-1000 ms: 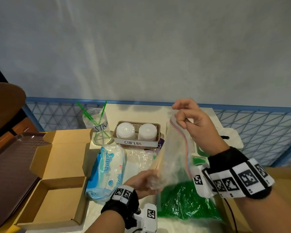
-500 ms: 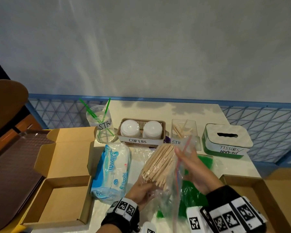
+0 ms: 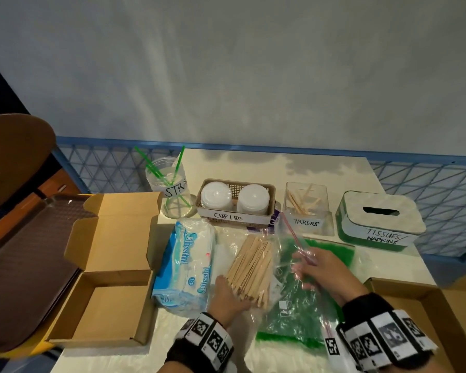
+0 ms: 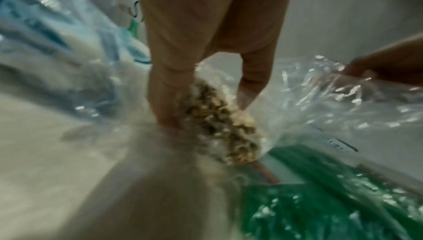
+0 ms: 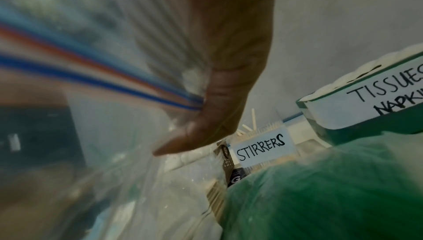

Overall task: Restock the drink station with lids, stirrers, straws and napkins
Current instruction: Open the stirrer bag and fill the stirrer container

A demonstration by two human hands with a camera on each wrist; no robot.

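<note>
A bundle of wooden stirrers (image 3: 250, 267) lies slanted on the table, its near end gripped by my left hand (image 3: 226, 286). The left wrist view shows the fingers (image 4: 169, 88) curled round the stirrer ends (image 4: 219, 122), with thin plastic over them. My right hand (image 3: 315, 270) pinches the red-and-blue zip strip (image 5: 91, 63) of a clear zip bag (image 3: 288, 254), just right of the bundle. The clear box labelled STIRRERS (image 3: 307, 208) stands behind and holds a few stirrers.
Along the back stand a straw jar (image 3: 170, 187), a CUP LIDS basket (image 3: 236, 200) and a TISSUES/NAPKINS box (image 3: 379, 219). A tissue pack (image 3: 186, 265) lies left of the bundle, a green straw bag (image 3: 307, 308) under my right hand. Open cardboard boxes (image 3: 102, 265) (image 3: 428, 305) flank the table; a brown tray (image 3: 19, 265) sits far left.
My right hand has dropped from head height to the table with the bag's zip edge. The stirrers have come out of the bag's mouth and now lie bare in my left hand.
</note>
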